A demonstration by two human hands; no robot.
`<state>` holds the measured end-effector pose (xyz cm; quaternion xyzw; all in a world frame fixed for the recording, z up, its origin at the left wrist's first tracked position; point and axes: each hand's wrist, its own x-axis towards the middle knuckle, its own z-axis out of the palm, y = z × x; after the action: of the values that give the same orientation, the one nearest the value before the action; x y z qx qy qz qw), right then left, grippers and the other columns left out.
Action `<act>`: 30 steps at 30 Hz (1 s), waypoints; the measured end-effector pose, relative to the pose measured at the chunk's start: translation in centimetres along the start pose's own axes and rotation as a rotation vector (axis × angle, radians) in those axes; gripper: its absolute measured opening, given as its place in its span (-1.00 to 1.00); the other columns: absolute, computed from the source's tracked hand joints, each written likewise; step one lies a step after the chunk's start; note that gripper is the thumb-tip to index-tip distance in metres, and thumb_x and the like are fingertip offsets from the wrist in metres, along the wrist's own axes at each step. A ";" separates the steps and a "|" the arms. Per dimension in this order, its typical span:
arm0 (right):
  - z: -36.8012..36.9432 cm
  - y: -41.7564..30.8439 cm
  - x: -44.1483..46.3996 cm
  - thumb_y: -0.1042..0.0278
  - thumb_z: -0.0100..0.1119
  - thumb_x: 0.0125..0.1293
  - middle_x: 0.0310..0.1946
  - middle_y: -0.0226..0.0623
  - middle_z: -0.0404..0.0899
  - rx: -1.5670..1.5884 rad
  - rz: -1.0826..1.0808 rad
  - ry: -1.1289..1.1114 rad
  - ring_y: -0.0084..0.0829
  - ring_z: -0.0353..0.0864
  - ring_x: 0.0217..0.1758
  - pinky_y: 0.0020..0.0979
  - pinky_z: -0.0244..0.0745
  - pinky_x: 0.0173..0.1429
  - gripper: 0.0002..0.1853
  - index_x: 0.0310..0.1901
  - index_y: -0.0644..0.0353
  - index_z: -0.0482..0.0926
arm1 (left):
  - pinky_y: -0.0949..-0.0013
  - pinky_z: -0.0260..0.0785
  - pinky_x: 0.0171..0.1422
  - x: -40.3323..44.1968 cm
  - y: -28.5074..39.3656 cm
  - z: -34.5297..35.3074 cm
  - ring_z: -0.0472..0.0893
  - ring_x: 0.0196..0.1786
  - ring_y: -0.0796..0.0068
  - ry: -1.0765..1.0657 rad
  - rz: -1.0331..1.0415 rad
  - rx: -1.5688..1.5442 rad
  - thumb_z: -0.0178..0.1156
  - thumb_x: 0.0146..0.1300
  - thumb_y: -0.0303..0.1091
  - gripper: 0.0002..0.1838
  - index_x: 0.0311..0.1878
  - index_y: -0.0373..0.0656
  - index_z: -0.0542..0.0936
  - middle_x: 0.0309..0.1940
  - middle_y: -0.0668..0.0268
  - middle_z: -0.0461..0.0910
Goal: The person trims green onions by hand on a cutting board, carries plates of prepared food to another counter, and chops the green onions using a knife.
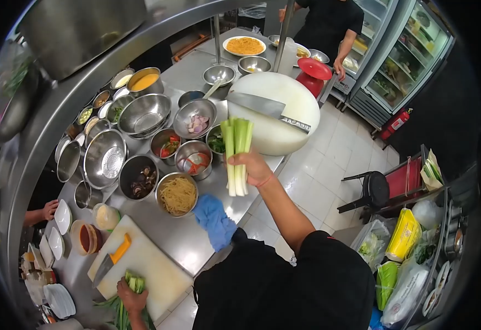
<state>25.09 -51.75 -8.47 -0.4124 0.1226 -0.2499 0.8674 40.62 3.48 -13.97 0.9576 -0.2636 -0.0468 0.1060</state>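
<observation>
My right hand is closed around a bundle of pale green and white stalks, held upright over the counter's edge beside the round white chopping block. A cleaver lies on that block. At the lower left, my left hand is wrapped round green stalks with dark leaves below, at the edge of the rectangular cutting board. An orange-handled knife rests on this board. A blue cloth lies between the board and the stalks in my right hand.
Metal bowls of ingredients crowd the steel counter. A person stands beyond the block; another person's hand is at the left. A black stool and a shelf with bagged vegetables are at the right.
</observation>
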 end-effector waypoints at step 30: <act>-2.6 3.7 -5.2 0.13 0.32 -0.24 -0.22 0.15 0.61 -2.009 0.229 0.060 0.05 0.61 -0.10 -0.11 0.51 -0.03 -0.32 -0.03 0.32 0.40 | 0.03 0.23 0.25 1.2 1.0 -0.7 0.40 0.13 -0.03 -0.022 -0.001 -0.009 0.38 -0.24 -0.19 -0.17 0.16 -0.32 0.34 0.01 -0.03 0.44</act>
<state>20.79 -48.71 -12.95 -0.9310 0.3368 0.0435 0.1339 41.23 2.17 -13.14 0.9567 -0.2643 -0.0584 0.1074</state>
